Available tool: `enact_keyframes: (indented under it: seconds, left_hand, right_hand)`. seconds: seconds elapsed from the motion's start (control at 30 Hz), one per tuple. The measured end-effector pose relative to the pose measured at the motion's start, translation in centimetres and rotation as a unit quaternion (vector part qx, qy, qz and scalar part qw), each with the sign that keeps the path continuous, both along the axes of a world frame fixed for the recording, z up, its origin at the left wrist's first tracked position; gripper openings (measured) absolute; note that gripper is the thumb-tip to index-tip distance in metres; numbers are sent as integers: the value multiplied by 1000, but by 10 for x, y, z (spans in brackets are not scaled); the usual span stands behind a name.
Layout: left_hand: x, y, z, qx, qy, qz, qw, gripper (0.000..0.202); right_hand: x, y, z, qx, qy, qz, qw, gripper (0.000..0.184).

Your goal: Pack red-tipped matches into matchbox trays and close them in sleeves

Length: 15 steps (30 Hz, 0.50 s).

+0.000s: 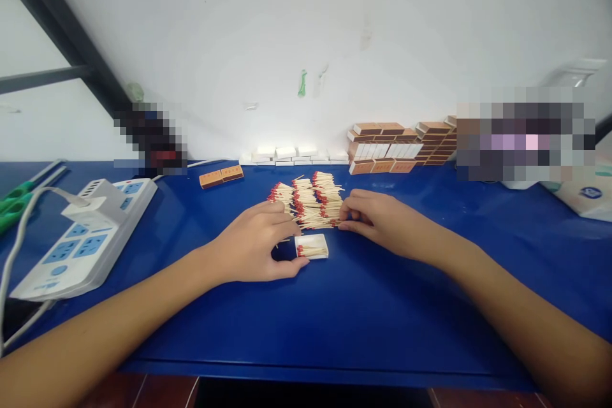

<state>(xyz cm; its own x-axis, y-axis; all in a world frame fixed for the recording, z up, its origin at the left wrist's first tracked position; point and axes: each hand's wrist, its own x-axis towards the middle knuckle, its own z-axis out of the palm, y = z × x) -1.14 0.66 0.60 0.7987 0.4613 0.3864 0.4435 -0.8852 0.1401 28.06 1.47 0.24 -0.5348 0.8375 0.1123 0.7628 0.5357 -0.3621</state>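
Note:
My left hand [261,239] holds a small white matchbox tray [319,240] by its left end, thumb at the near side and index finger at the far side. Some red-tipped matches [313,251] lie inside the tray, along its near side. Just beyond it is a large pile of matches [310,201], heaped in rough rows with red heads mostly to the left. At the pile's right edge my right hand [366,213] has thumb and fingertips pinched on match ends; how many matches they grip is hidden.
Two closed brown matchboxes [221,176] lie left of the pile. White trays [296,156] line the wall, beside stacked matchboxes [382,150] at back right. A white power strip [90,242] with cables and green-handled scissors [16,204] occupy the left. A white packet [583,194] sits far right.

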Motion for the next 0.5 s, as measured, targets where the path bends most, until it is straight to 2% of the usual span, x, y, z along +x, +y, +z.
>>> enact_keyframes:
  seconds: [0.3,0.5]
  left_hand:
    - [-1,-1,-3,13,-3,-3,1000,27]
    - [0,-1,-2,7,-6,-2,1000,26]
  right_hand:
    - [3,-2,2,-34,-9,-21,999,25]
    - [5,-4,3,-57,10,-16,998,23]
